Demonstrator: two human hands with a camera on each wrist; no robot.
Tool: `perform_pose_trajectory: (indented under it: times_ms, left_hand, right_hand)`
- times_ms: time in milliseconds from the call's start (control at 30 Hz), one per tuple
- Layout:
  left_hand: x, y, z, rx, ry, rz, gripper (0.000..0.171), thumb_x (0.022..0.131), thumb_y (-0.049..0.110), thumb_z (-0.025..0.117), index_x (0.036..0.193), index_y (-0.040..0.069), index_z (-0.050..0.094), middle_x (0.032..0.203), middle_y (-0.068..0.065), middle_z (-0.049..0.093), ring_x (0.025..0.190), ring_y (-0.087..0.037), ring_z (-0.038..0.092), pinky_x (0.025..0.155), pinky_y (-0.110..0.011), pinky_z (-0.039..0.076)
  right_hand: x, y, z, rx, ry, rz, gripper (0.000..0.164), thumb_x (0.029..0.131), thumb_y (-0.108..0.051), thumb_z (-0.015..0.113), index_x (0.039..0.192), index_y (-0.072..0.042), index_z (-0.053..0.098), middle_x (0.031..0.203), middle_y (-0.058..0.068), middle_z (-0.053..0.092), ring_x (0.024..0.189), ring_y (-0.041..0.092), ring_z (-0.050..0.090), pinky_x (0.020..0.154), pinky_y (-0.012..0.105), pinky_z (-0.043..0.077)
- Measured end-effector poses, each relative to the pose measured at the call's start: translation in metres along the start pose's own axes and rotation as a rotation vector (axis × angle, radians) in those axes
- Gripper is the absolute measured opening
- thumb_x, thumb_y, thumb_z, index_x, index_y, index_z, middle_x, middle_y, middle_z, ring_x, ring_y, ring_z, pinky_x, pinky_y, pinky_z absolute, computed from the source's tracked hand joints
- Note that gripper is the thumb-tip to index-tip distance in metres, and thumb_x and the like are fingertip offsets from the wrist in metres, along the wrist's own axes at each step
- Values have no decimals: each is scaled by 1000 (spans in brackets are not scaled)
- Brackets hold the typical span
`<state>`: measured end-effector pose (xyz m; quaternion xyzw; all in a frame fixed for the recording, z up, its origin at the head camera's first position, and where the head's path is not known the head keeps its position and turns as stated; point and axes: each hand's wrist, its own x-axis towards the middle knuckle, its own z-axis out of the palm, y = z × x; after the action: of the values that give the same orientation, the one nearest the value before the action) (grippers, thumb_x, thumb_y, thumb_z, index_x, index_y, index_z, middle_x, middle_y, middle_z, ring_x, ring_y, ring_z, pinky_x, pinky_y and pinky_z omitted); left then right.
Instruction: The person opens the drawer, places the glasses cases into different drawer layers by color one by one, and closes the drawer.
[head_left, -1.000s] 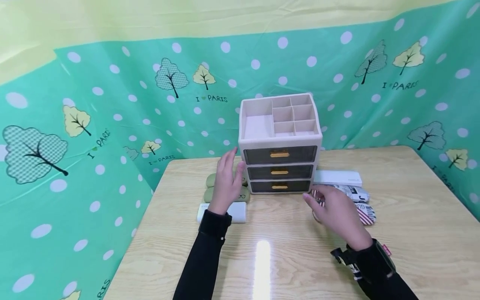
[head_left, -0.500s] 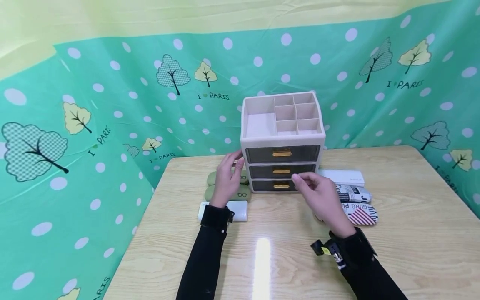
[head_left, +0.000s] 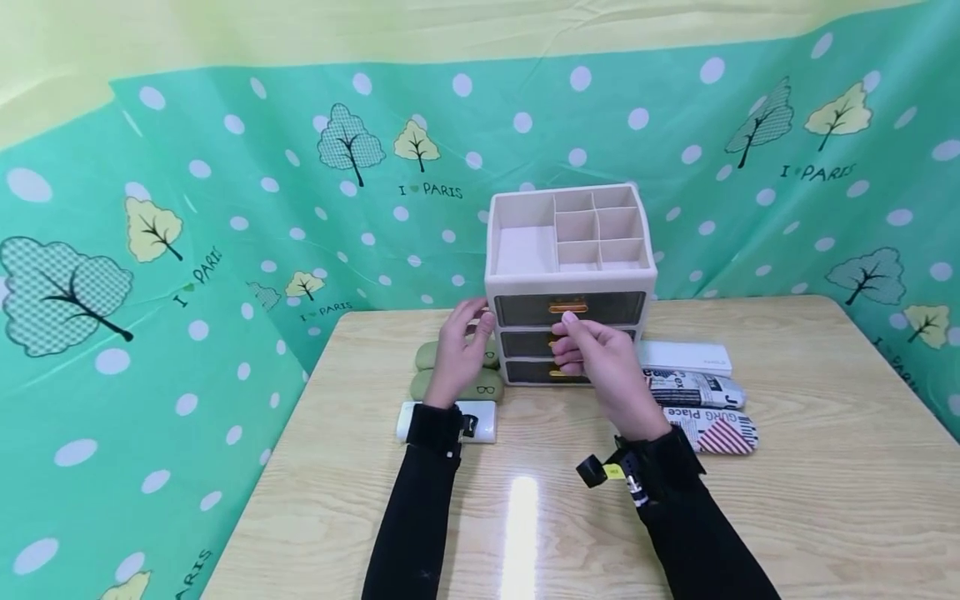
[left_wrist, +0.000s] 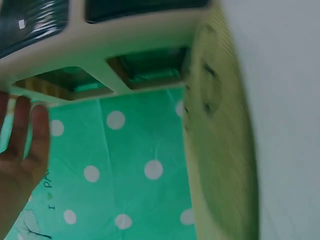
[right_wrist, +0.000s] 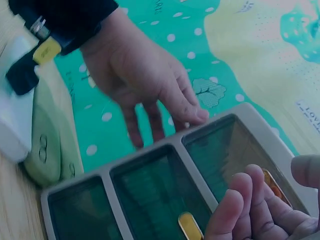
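A white desktop drawer organizer (head_left: 577,279) with three dark drawers, all closed, stands at the back of the table. My left hand (head_left: 462,350) rests its fingertips along the organizer's left side; the left wrist view shows these fingers (left_wrist: 37,135) close to its wall. My right hand (head_left: 603,367) is in front of the drawers, thumb raised just below the top drawer's gold handle (head_left: 567,307). In the right wrist view its loosely curled fingers (right_wrist: 255,210) overlap that handle, with the thumb apart from them. The lower two handles are partly hidden behind this hand.
Left of the organizer lie two green glasses cases (head_left: 457,386) and a white case (head_left: 480,421). To its right are another white case (head_left: 686,357) and two printed cases (head_left: 720,429). A green dotted cloth (head_left: 300,208) hangs behind the table.
My right hand has moved left and up from beside the printed cases to the top drawer's handle. My left hand has come against the organizer's left side.
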<state>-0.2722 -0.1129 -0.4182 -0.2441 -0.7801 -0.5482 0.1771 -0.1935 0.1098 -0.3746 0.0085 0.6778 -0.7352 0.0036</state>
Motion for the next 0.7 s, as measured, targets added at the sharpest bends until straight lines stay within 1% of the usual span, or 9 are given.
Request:
perform_pose_trajectory:
  times_ms: [67,133,200,267,333,433,533,700]
  left_hand:
    - [2,0,-1,-56,-13,-55,37,107,20,57,137,-1,60,128,-15,63,114,-28,62,94,-41,57]
    - [4,-1,-3,-120,-23,-93,37,105,18,59,137,-1,61,128,-16,63,112,-30,64,92,-42,58]
    - [5,-1,-5,-156,-42,-120,38,104,18,61,137,0,61,129,-17,64,109,-32,66,91,-42,59]
    - [7,-1,-8,-172,-66,-142,38,103,18,62,137,0,60,129,-18,65,107,-33,68,92,-41,59]
    - [8,-3,-11,-200,-102,-163,40,103,18,63,138,1,59,130,-17,65,108,-32,69,94,-40,58]
    - [10,-8,-15,-227,-155,-193,41,101,18,65,139,3,59,133,-14,65,115,-30,68,99,-39,56]
    - [10,-12,-17,-246,-195,-218,43,101,17,67,141,6,58,135,-13,64,119,-29,67,100,-40,56]
    - [10,-13,-21,-254,-212,-239,44,100,18,68,142,6,58,136,-14,63,119,-31,66,99,-40,57]
  right_hand:
    - [4,-1,4,45,-6,9,61,103,-50,58,124,7,65,89,4,68,78,16,65,71,26,60]
    - [6,-3,8,97,-9,19,60,103,-48,57,124,8,64,85,2,67,75,14,64,68,24,59]
    - [9,-4,11,141,-5,24,60,104,-47,57,124,9,63,82,1,67,73,13,63,67,23,58]
    - [10,-5,14,182,9,26,60,105,-46,56,123,10,61,80,0,66,71,13,62,65,22,57]
    - [12,-6,16,187,47,23,58,105,-46,54,120,10,62,78,0,65,69,12,61,63,22,56]
    - [14,-7,19,173,129,25,58,105,-46,54,116,10,65,77,0,65,66,12,60,59,21,55]
    - [15,-7,20,169,197,34,58,104,-47,55,114,9,65,76,1,64,65,12,60,56,20,54]
    - [16,-5,22,210,221,43,54,104,-44,59,115,8,65,74,0,64,64,12,59,55,20,54]
